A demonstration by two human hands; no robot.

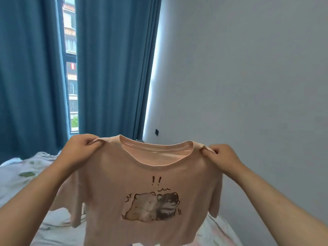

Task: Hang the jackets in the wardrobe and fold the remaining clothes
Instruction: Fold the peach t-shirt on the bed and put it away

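The left hand (80, 149) has its fingers (92, 140) curled tight, pinching a bunched fold of cloth at one shoulder seam of a pale pink T-shirt (142, 183). The right hand (224, 156) does the same at the other shoulder: its fingers (212, 150) are clenched round a small gather of fabric, thumb pressed against it. Both grips are closed on the cloth, none of the fingers spread.

Between the two sets of fingers the round neckline (156, 150) sags in a shallow curve, its inner side showing. Below the fingers the shirt hangs free and spread flat, front toward the camera, with the short sleeves drooping just under each wrist.

On the chest, below the neckline and midway between the hands, is a cartoon print (152, 206) of two round animals pressed together, one light and one dark with stripes. Two exclamation marks (156, 180) stand above them, with small squiggle marks around; no words or brand can be read.

Beneath and behind the hanging shirt lies a bed (23, 176) with a white leaf-patterned cover. Beyond the left fingers hang blue curtains (110, 68), parted on a strip of window (71, 68). Beyond the right fingers is a plain pale wall (248, 68) with a small dark socket (156, 132).
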